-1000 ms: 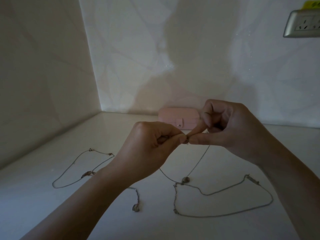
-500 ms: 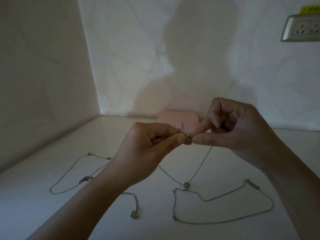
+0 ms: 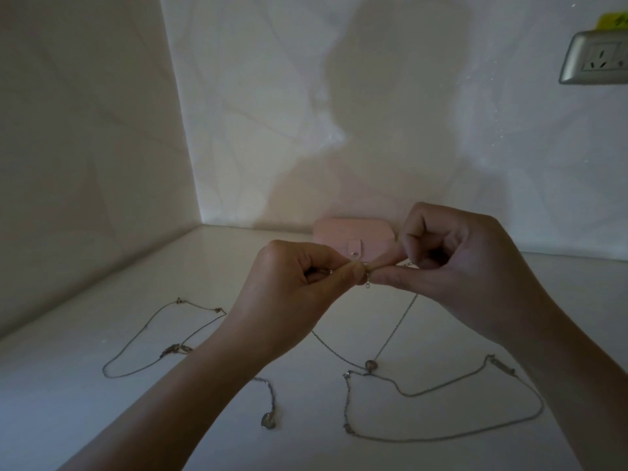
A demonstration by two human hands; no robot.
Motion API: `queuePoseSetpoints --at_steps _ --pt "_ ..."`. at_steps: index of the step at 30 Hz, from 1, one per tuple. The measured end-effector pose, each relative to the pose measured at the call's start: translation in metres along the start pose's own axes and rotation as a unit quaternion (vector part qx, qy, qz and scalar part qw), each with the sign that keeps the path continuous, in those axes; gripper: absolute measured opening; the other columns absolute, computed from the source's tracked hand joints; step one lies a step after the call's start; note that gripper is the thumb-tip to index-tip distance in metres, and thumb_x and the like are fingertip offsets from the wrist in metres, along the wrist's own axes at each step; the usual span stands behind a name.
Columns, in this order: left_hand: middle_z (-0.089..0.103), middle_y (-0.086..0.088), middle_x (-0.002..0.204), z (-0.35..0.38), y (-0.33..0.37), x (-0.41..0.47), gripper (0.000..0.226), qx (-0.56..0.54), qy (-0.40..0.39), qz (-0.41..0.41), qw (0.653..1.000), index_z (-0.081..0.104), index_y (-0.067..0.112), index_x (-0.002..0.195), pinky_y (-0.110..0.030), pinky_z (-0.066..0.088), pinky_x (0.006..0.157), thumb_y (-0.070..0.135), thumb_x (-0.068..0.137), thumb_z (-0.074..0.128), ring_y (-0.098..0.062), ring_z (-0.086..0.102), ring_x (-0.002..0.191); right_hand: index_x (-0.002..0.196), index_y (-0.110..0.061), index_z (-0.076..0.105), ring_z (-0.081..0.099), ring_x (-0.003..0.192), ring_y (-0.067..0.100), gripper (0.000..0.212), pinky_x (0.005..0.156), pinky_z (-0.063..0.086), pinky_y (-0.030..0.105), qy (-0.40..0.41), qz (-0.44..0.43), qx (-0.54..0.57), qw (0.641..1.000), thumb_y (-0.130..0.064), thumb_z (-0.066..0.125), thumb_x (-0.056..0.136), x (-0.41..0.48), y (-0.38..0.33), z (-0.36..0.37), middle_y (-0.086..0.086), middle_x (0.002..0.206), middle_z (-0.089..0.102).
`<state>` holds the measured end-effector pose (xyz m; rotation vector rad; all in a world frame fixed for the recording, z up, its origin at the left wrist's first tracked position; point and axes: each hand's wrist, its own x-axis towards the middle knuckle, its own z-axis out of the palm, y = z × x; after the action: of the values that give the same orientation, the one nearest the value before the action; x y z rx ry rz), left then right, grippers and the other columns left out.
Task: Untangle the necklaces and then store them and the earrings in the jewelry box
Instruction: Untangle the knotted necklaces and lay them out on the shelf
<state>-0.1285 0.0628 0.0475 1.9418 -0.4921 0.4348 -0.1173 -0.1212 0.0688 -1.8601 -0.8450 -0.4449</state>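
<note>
- Held necklace (image 3: 400, 322): a fine chain, raised above the counter in front of the box. It was pinched at its clasp (image 3: 367, 282), and two strands hung down to a small round pendant (image 3: 370, 364) that appeared to rest on the surface.
- Left hand (image 3: 295, 294) and right hand (image 3: 452, 266): fingertips were brought together, each thumb and forefinger nipped on the chain end, the other fingers curled.
- Right loop necklace (image 3: 441, 437): laid out flat, one end just beside the round pendant.
- Left loop necklace (image 3: 136, 341) and heart-pendant chain (image 3: 268, 419): laid out left of centre, the latter partly hidden under the forearm.
- Jewelry box (image 3: 353, 237): pink, shut with a snap tab, set against the back wall. No earrings could be made out.
- Counter (image 3: 68, 419): white. A wall socket (image 3: 594, 59) was noted at upper right.
- Risks judged: the tiny clasp could slip from the fingertips, and the chain would then drop across the right loop. If lifted higher, the pendant could snag that loop's near end and re-tangle it.
</note>
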Motion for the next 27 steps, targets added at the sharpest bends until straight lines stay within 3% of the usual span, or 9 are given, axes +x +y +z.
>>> queuePoseSetpoints --at_steps 3,5,10,14,17,22,27 --pt "0.032 0.008 0.040 0.001 -0.001 0.000 0.014 0.031 0.000 0.013 0.999 0.075 0.021 0.074 -0.011 0.019 0.038 0.027 0.084 0.069 -0.008 0.022 0.035 0.061 -0.026 0.042 0.025 0.048 0.008 0.042 0.048 0.030 0.026 0.004 0.006 -0.046 0.999 -0.039 0.082 0.060 0.000 0.003 0.001 0.014 0.070 0.069" --pt "0.033 0.008 0.040 0.001 -0.002 0.001 0.013 0.058 0.001 0.033 0.998 0.074 0.023 0.074 -0.010 0.020 0.039 0.027 0.084 0.069 -0.008 0.025 0.036 0.062 -0.028 0.041 0.026 0.048 0.008 0.041 0.047 0.031 0.025 0.006 0.003 -0.076 0.997 -0.036 0.081 0.063 0.000 0.006 0.002 0.015 0.070 0.069" --pt "0.039 0.012 0.040 0.000 -0.009 0.002 0.013 0.145 0.009 0.099 0.984 0.076 0.018 0.079 -0.011 0.025 0.040 0.026 0.087 0.068 -0.007 0.034 0.037 0.063 -0.027 0.041 0.031 0.046 0.006 0.042 0.046 0.030 0.011 0.018 -0.047 -0.141 0.989 -0.026 0.083 0.067 -0.001 0.007 0.006 -0.008 0.066 0.068" --pt "0.050 0.016 0.049 -0.001 -0.010 0.004 0.016 0.230 0.031 0.184 0.955 0.075 0.017 0.078 -0.016 0.039 0.046 0.026 0.086 0.064 -0.005 0.049 0.051 0.065 -0.019 0.049 0.035 0.046 0.004 0.036 0.048 0.029 0.006 0.019 -0.072 -0.176 0.982 -0.020 0.085 0.067 -0.001 0.009 0.008 -0.024 0.054 0.051" --pt "0.063 0.009 0.059 -0.002 -0.013 0.005 0.027 0.265 0.024 0.225 0.937 0.074 0.015 0.079 -0.026 0.043 0.050 0.030 0.087 0.053 -0.008 0.054 0.050 0.065 -0.017 0.051 0.035 0.045 0.004 0.034 0.049 0.029 0.005 0.022 -0.065 -0.166 0.984 -0.019 0.085 0.066 0.000 0.008 0.009 -0.028 0.050 0.049" --pt "0.059 0.006 0.056 0.000 -0.010 0.003 0.029 0.275 0.056 0.236 0.930 0.072 0.012 0.075 -0.027 0.038 0.048 0.027 0.088 0.052 -0.010 0.048 0.050 0.066 -0.012 0.049 0.032 0.044 0.006 0.035 0.047 0.030 0.007 0.026 -0.037 -0.135 0.990 -0.022 0.083 0.066 0.000 0.007 0.010 -0.028 0.052 0.056" --pt "0.060 0.005 0.058 0.000 -0.008 0.002 0.027 0.255 0.064 0.250 0.932 0.072 0.011 0.077 -0.022 0.038 0.047 0.025 0.089 0.053 -0.010 0.049 0.052 0.064 -0.018 0.045 0.028 0.047 0.008 0.038 0.047 0.033 0.016 0.006 -0.012 -0.054 0.998 -0.022 0.082 0.066 -0.001 0.003 0.006 -0.010 0.073 0.073"
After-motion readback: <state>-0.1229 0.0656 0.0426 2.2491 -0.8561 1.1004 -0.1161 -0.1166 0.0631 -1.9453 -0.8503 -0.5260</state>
